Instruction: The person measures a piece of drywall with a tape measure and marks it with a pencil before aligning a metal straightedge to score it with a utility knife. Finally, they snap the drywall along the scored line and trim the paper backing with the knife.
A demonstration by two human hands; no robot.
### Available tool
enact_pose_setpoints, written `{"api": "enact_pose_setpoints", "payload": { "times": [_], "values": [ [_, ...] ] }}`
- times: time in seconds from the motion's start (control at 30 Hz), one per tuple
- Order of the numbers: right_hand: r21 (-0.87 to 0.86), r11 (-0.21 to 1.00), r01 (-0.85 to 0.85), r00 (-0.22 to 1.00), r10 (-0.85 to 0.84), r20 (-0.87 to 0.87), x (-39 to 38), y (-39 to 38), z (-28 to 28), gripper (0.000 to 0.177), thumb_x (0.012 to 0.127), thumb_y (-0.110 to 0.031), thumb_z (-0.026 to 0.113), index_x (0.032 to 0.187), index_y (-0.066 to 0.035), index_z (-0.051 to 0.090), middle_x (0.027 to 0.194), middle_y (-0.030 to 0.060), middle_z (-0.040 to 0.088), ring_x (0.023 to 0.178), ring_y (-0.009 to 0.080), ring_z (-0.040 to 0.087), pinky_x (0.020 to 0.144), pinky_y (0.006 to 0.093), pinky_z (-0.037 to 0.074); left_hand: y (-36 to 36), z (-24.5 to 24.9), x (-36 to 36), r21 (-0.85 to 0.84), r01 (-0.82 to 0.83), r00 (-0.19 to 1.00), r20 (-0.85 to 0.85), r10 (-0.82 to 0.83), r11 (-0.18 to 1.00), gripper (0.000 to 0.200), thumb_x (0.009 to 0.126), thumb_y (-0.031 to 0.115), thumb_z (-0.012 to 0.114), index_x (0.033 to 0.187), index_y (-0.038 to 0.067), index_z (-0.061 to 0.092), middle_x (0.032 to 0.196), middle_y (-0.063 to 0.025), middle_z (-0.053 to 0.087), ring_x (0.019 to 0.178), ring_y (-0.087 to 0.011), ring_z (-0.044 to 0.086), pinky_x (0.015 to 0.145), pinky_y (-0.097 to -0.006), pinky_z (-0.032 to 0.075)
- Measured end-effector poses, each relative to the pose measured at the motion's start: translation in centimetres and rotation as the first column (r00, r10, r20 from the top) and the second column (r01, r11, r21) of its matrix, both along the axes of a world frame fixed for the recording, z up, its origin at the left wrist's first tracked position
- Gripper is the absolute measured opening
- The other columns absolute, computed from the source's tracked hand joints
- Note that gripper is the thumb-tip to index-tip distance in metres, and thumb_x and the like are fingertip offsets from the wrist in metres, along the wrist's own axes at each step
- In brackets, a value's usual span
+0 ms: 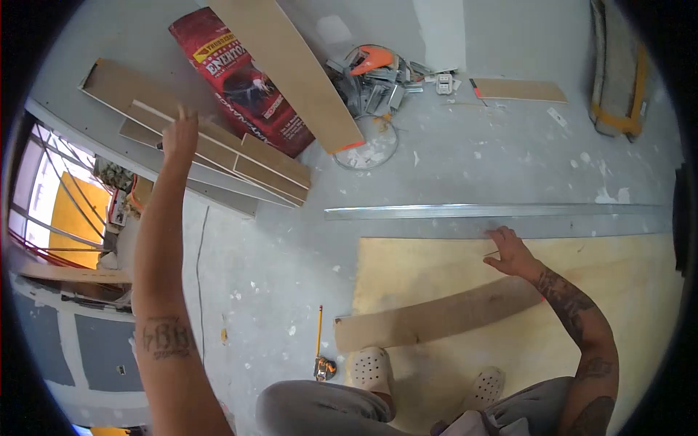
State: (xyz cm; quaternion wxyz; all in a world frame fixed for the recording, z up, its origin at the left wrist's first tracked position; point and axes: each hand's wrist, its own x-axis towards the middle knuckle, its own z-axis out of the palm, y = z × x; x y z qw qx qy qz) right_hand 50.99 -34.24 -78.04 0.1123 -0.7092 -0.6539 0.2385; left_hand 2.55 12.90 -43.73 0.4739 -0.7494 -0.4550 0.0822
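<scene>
My left hand (182, 136) reaches up to a stack of brown board strips (273, 161) leaning at the left. Its fingers are curled, and a small dark bit shows at its edge; I cannot make out what it holds. My right hand (510, 251) hovers over the upper edge of a large pale yellow sheet (429, 265), fingers spread. A thin line shows beside those fingers, too small to name. Below that hand, a long brown strip (436, 316) lies across the sheet, near my shoes.
A metal channel (451, 212) lies beyond the sheet. Left of my feet are a tape measure (325, 368) and a yellow pencil (320, 323). Farther back are a red bag (251, 91), a leaning board (291, 65), a bucket of metal pieces (374, 87) and a short strip (520, 90).
</scene>
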Motion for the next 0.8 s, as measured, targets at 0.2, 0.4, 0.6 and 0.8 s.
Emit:
{"api": "enact_pose_setpoints", "payload": {
  "times": [0.2,0.4,0.6,0.8],
  "values": [
    [-0.091,0.986,-0.142,0.989,0.137,-0.057,-0.5,-1.9,1.5,0.083,0.076,-0.044,0.075,0.141,-0.008,0.039,0.137,0.0262,0.04,0.129,0.045,0.038,0.106,0.0531,0.034,-5.3,-8.5,2.5,-0.275,0.097,0.864,0.501,0.056,0.956,0.044,0.085,0.006,0.048,0.127,0.014,0.057,0.113,-0.0234,0.064,0.084,-0.0433,0.066,0.075,-0.052,0.054],
    [-0.193,0.857,-0.477,0.856,0.503,0.118,-5.9,-5.3,-0.6,0.116,0.056,-0.049,0.087,0.152,-0.023,0.026,0.145,0.0205,0.034,0.137,0.0396,0.031,0.113,0.0573,0.024,-24.2,-33.4,-11.0,-0.905,0.347,0.424,0.387,0.819,0.248,0.026,0.084,0.021,0.065,0.099,0.0,0.07,0.079,-0.0127,0.069,0.058,-0.0208,0.059,0.057,-0.0356,0.049],
    [-0.175,0.843,-0.508,0.801,0.537,0.263,-7.1,-7.5,-5.0,0.126,0.047,-0.039,0.091,0.153,-0.023,0.024,0.138,0.0224,0.035,0.131,0.0421,0.034,0.112,0.0577,0.024,-39.7,-38.3,-10.1,-0.921,0.315,0.114,0.276,0.954,0.229,0.032,0.08,0.027,0.076,0.096,0.0,0.069,0.056,-0.0007,0.053,0.044,-0.0095,0.046,0.041,-0.0283,0.039],
    [-0.246,0.821,-0.515,0.849,0.528,-0.017,-6.6,-6.7,0.1,0.124,0.046,-0.03,0.091,0.151,-0.019,0.026,0.133,0.02,0.036,0.129,0.0417,0.03,0.113,0.0525,0.026,-41.2,-40.4,-8.5,-0.885,0.399,-0.098,0.22,0.971,0.241,0.033,0.079,0.031,0.079,0.092,0.003,0.067,0.055,-0.0005,0.053,0.041,-0.0095,0.045,0.039,-0.0269,0.037]
  ]
}}
